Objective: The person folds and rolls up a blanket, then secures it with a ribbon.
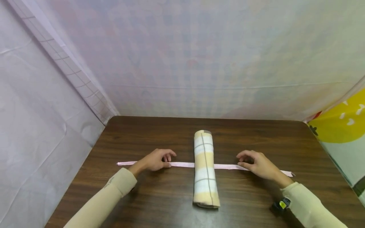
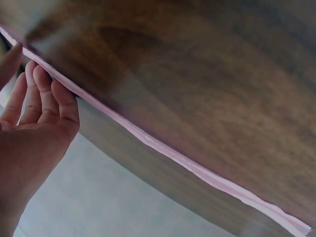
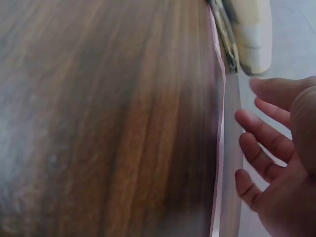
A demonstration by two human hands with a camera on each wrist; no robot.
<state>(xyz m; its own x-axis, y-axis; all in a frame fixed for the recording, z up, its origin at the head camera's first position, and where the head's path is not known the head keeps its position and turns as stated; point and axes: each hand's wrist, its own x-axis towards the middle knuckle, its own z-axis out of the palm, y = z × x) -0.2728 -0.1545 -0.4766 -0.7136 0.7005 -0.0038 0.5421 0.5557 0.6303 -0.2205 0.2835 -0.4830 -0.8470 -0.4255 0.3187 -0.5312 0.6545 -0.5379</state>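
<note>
A rolled cloth (image 1: 204, 174) in yellow and white with grey check lines, like a towel, lies lengthwise in the middle of the table. Under it a pale pink ribbon (image 1: 182, 164) runs crosswise, its ends reaching out on both sides. My left hand (image 1: 155, 160) hovers over the ribbon's left part, fingers loosely bent; in the left wrist view its fingertips (image 2: 43, 79) lie close beside the ribbon, and contact is unclear. To the right of the roll my right hand (image 1: 258, 163) is above the ribbon, thumb and fingers apart, holding nothing.
The dark wood-grain table (image 1: 137, 136) has rounded far corners. A pale patterned curtain (image 1: 182, 63) hangs behind it and a white sheet (image 1: 42, 120) at the left. Yellow printed fabric (image 1: 342, 123) shows at the right. A dark wrist device (image 1: 282, 204) sits at the right cuff.
</note>
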